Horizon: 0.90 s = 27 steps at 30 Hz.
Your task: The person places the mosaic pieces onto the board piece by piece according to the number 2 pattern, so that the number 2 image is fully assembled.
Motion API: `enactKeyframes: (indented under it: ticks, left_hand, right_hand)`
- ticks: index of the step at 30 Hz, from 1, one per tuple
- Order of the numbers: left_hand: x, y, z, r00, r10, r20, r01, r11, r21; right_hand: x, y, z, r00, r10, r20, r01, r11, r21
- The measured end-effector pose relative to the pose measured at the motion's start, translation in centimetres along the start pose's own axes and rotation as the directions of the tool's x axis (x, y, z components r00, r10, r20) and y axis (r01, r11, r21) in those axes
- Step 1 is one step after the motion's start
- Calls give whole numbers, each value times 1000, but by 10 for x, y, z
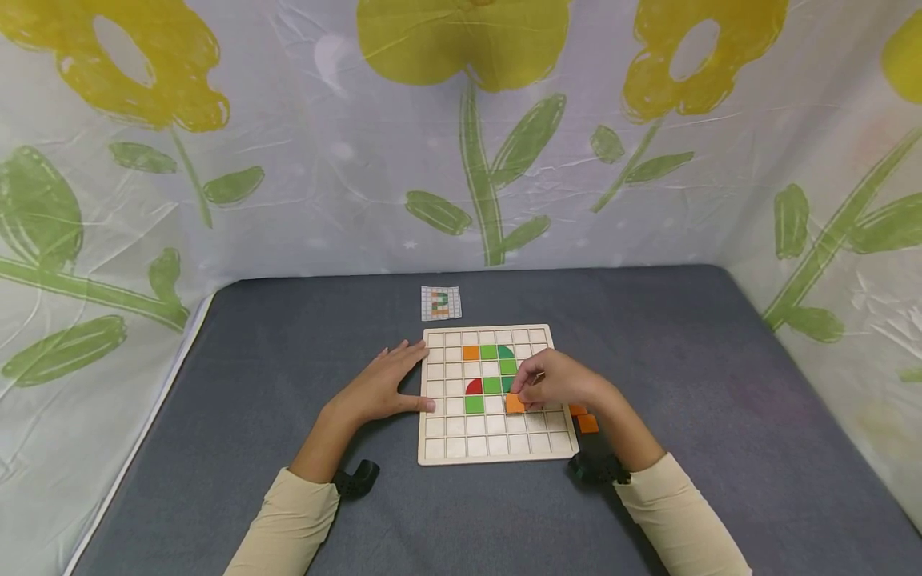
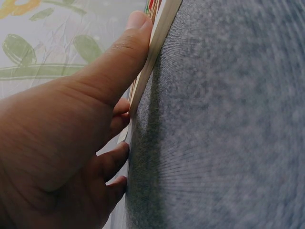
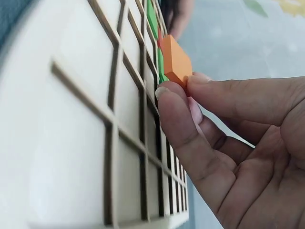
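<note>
Right hand pinches an orange tile just over the grid board, mid-right cells; left hand flat, fingers straight, bracing the board's left edge. Left wrist: thumb against the board edge. Right wrist: tile held tilted at fingertips; it may catch a divider and jam.

Card behind board; loose tiles at its right

Soft, even light with faint shadows; both wrist views blur up close, head view edges bend.
</note>
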State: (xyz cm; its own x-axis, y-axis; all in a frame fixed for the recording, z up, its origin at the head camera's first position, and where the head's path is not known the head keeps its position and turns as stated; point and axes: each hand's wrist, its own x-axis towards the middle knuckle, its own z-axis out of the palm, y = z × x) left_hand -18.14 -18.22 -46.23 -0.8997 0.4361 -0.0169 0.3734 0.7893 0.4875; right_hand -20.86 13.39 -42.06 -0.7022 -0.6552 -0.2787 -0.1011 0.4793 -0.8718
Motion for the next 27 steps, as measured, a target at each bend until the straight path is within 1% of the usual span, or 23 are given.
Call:
enactKeyframes:
  ticks: [7, 12, 15, 20, 23, 27]
  left_hand:
    - [0, -1, 0, 1000, 6, 2, -6, 1000, -1]
    - [0, 1, -2, 1000, 3, 7, -3, 1000, -2]
    - [0, 1, -2, 1000, -1, 4, 1, 1000, -2]
    - [-1, 2, -2, 1000, -7, -5, 7, 1000, -8]
    - [-1, 3, -2, 1000, -8, -6, 8, 1000, -17]
    - [-1, 2, -2, 1000, -3, -8, 2, 1000, -12]
  right_hand:
    - [2, -10, 16, 1000, -9, 1, 9, 999, -36]
    - [5, -14, 27, 996, -87, 8, 87, 992, -90]
    - [7, -16, 35, 995, -100, 8, 101, 992, -76]
    - [9, -19, 46, 998, -67, -13, 67, 997, -28]
    - [9, -21, 51, 998, -56, -29, 55, 997, -45]
    - [10, -22, 54, 996, -67, -50, 61, 992, -114]
